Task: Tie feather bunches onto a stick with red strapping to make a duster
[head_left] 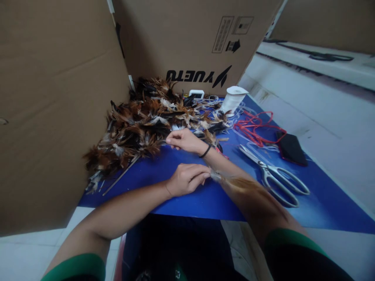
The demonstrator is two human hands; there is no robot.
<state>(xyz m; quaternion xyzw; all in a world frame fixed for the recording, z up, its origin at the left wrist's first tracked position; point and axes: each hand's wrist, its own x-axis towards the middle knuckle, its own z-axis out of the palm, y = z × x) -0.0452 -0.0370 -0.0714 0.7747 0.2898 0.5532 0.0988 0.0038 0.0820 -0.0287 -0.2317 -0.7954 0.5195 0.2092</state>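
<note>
A brown feather with a pale fluffy base (234, 182) is pinched at its base end between the thumb and fingers of my left hand (187, 179). Its blurred tip points right, across my right forearm. Farther forward, my right hand (186, 141), with a black band at the wrist, has its fingertips pressed together at the front edge of a big feather pile (146, 117). A dark feather end shows at those fingertips, partly merged with the pile. The pile is a mix of brown, black and white feathers.
Silver scissors (268, 171) lie partly spread on the blue table surface (196, 205). Red cord (254, 127), a dark phone (291, 149) and a white spool (233, 99) are at the right. Behind stand a small white display device (196, 94) and cardboard panels (181, 35).
</note>
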